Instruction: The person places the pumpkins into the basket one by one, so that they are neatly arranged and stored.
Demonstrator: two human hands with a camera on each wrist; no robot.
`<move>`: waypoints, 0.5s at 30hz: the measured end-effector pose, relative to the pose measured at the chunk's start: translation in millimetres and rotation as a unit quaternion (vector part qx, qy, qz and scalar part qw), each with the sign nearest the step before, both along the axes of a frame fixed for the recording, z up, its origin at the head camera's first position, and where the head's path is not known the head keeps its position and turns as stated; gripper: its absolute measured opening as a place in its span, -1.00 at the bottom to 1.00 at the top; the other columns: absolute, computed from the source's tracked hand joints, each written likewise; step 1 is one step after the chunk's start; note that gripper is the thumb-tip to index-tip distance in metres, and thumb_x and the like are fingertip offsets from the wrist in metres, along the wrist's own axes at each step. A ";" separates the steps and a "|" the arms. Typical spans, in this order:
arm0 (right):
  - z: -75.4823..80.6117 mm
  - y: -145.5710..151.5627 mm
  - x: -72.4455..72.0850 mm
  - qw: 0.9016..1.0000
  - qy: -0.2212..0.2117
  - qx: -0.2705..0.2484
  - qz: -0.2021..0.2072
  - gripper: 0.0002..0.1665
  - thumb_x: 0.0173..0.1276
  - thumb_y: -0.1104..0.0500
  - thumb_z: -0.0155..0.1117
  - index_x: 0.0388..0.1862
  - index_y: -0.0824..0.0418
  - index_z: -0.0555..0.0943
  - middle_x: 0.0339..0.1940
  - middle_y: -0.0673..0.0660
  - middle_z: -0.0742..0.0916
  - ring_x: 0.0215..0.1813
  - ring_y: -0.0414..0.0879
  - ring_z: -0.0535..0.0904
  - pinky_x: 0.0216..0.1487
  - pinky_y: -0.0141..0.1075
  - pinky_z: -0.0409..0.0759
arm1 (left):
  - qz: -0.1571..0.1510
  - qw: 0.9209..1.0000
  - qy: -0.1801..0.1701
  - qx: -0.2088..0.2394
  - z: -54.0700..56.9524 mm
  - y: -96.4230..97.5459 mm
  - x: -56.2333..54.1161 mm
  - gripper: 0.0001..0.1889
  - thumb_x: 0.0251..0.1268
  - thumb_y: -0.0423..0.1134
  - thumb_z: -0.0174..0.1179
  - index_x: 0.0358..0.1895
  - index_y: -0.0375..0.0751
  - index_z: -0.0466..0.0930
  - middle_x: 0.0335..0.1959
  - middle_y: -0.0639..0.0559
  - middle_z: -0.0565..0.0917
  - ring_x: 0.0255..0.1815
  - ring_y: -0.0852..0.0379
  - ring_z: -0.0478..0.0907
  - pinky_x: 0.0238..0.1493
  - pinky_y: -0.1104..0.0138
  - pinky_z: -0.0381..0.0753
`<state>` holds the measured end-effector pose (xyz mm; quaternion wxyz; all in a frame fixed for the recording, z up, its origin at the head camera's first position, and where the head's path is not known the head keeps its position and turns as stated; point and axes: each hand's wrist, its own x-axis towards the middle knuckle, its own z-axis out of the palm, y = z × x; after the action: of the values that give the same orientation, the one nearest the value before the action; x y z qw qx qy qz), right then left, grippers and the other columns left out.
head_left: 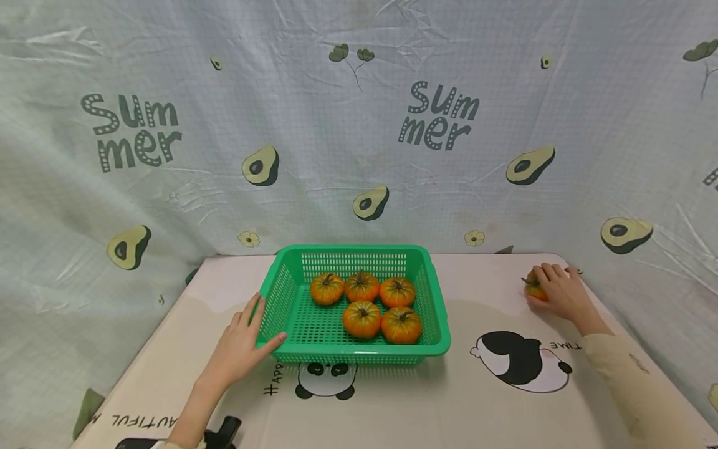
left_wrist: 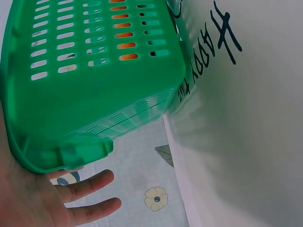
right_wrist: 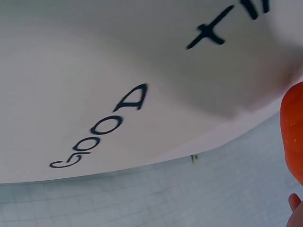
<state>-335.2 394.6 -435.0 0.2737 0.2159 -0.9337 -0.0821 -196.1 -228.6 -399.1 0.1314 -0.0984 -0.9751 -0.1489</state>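
Note:
At the left front corner of a green plastic basket [head_left: 359,358] my left hand [head_left: 238,346] lies spread, its straight fingers along the rim. The left wrist view shows the basket's slotted wall [left_wrist: 109,90] with the fingers [left_wrist: 90,187] extended below the rim. Several small orange pumpkins [head_left: 361,319] sit inside the basket, mostly toward the right and back. Far to the right, my right hand [head_left: 566,296] grips another small pumpkin [head_left: 533,288] from above, close over the table; its stem points left. Only the orange side of that pumpkin [right_wrist: 293,132] shows in the right wrist view.
A light tablecloth [head_left: 460,405] printed with pandas and lettering covers the table. Pale curtains [head_left: 314,137] with avocado prints hang behind and at both sides. A dark object [head_left: 224,431] lies by the left forearm at the near edge.

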 end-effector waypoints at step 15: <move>10.7 -42.6 -0.6 0.998 0.011 -0.005 0.057 -0.25 -0.17 -0.05 0.39 -0.04 0.36 0.42 -0.10 0.32 0.53 -0.04 0.18 0.40 -0.01 0.09 0.29 | 0.003 1.000 0.004 -0.005 0.1 0.5 0.1 -0.12 0.16 0.21 -0.01 0.35 -0.40 -0.01 0.38 -0.28 0.03 0.10 -0.25 0.30 -0.11 -0.11 0.39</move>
<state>-335.8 352.0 -424.4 0.2895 0.2662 -0.9172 -0.0638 -195.9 -228.0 -399.0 0.1352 -0.0963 -0.9757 -0.1430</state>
